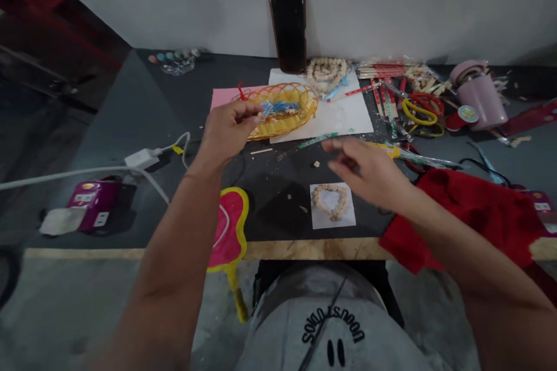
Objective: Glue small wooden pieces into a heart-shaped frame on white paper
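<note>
My left hand [232, 127] is closed in a pinch over the near left rim of a yellow woven basket [278, 127], with a small pale piece [261, 115] at its fingertips. Blue thread-like strands [278, 107] lie inside the basket. Held above the dark table, my right hand [369, 171] has thumb and index finger apart and seems to hold nothing. Just left of it a small pale chunk [316, 164] rests on the tabletop. Below, a heart outline of pale bits [319, 200] lies on a white paper square [324, 221].
A dark phone [288, 29] leans on the wall behind the basket. Scissors [418, 111], thin packaged sticks [387, 71] and a pink cup [483, 98] crowd the back right. Red cloth [470, 214] hangs over the front edge. A pink-and-yellow paddle shape [232, 226] sticks out at left.
</note>
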Motion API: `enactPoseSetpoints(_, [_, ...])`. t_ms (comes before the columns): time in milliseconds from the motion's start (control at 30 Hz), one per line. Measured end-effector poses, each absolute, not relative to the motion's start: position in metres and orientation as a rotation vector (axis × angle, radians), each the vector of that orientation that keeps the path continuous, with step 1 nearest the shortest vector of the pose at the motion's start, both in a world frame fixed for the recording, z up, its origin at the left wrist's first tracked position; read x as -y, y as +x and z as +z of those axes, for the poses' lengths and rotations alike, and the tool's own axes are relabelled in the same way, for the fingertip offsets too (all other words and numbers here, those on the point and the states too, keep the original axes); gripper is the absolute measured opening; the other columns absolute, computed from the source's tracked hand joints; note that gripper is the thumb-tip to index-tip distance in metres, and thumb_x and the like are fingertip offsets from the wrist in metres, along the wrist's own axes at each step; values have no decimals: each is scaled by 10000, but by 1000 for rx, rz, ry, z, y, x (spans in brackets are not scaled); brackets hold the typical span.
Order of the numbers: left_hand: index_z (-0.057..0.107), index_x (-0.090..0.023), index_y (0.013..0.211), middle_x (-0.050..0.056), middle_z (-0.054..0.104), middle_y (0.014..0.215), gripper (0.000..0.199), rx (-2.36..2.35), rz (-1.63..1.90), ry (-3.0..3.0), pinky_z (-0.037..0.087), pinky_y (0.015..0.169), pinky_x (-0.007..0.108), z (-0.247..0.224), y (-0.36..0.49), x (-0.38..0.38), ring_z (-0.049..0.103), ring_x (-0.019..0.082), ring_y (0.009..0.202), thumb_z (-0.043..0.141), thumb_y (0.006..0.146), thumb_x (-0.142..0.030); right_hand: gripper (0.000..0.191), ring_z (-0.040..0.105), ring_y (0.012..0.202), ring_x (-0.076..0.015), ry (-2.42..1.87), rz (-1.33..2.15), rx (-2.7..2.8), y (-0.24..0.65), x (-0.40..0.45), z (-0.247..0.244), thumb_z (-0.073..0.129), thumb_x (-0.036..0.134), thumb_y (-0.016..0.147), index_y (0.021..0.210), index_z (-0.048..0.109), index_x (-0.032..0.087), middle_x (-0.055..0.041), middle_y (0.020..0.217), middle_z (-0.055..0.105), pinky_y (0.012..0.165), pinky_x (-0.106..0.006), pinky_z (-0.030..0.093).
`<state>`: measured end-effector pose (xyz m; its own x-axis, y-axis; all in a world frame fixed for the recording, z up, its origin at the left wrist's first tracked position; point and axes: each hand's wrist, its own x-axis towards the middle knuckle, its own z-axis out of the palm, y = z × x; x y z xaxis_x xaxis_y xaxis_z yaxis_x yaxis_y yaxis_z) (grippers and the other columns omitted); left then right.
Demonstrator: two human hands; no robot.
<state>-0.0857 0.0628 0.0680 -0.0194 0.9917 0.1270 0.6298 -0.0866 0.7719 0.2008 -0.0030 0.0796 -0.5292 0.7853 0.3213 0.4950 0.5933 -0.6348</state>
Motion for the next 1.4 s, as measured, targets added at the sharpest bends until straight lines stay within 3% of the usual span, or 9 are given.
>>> enactPoseSetpoints(200, [733, -162, 1013, 58, 762, 994, 260, -1552, 1023, 1701, 537, 791, 308, 67, -68, -68, 668, 171, 854, 630, 791, -250, 542, 667, 1081, -170, -918, 768, 2163, 114, -110, 52, 596, 83, 816, 1344, 477, 120, -126, 1366, 582, 807, -273, 578])
enactPoseSetpoints(400, [703, -148, 1053, -33, 729, 945, 215, -1660, 1206, 1726, 486, 768, 235, 71, -68, -62, 612, 90, 809, 624, 856, -181, 110, 706, 760, -104, -1087, 851, 2211, 81, -136, 38, 542, 89, 875, 915, 644, 96, 2, 820, 727, 705, -197, 553])
enactPoseSetpoints(600, [667, -158, 1123, 8, 706, 1020, 227, -1923, 1300, 1902, 482, 778, 255, 77, -77, -7, 610, 119, 826, 613, 915, -231, 619, 619, 1076, -96, -1193, 480, 2422, 96, -163, 39, 43, 255, 864, 696, 536, -81, 54, 908, 629, 771, -191, 383])
enactPoseSetpoints(767, [702, -246, 1017, 3, 748, 1007, 177, -1627, 823, 2222, 488, 896, 331, 51, -57, 54, 657, 199, 965, 550, 962, -320, 319, 643, 1095, -106, -1047, 438, 2488, 93, -168, 38, 530, 241, 915, 671, 526, 35, 39, 997, 673, 824, -146, 466])
enactPoseSetpoints(900, [697, -254, 1014, 16, 754, 971, 192, -1291, 638, 2297, 500, 853, 353, 25, -30, 88, 668, 196, 874, 511, 977, -282, 763, 611, 1030, -40, -1103, 293, 2522, 100, -153, 55, -142, 322, 784, 736, 501, -86, 82, 869, 569, 737, -179, 363])
enactPoseSetpoints(1000, [675, -218, 1031, 32, 748, 955, 167, -1219, 601, 2348, 504, 840, 358, 15, -16, 99, 653, 194, 851, 521, 975, -247, 829, 599, 1048, -61, -1036, 287, 2489, 127, -117, 78, -66, 455, 814, 939, 546, -91, 46, 990, 611, 765, -208, 402])
enactPoseSetpoints(1100, [663, -207, 974, 27, 747, 930, 137, -1201, 536, 2410, 503, 812, 356, 11, -9, 101, 637, 192, 819, 527, 968, -227, 567, 633, 1028, -73, -961, 413, 2357, 167, -60, 93, 290, 461, 964, 1160, 576, 12, 0, 1128, 629, 823, -202, 455])
enactPoseSetpoints(1200, [663, -205, 972, 31, 747, 925, 145, -1205, 494, 2481, 496, 801, 383, 8, -5, 100, 633, 212, 825, 518, 964, -215, 177, 665, 1012, -116, -1064, 483, 2158, 203, 2, 84, 521, 259, 986, 1078, 633, 158, -22, 1082, 677, 817, -232, 549])
enactPoseSetpoints(1400, [663, -191, 952, 47, 730, 893, 151, -1252, 416, 2522, 485, 751, 382, 4, 6, 101, 606, 228, 821, 512, 949, -188, 117, 683, 933, -176, -1326, 570, 1928, 229, 85, 29, 555, 177, 943, 950, 666, 215, -65, 966, 697, 811, -322, 592])
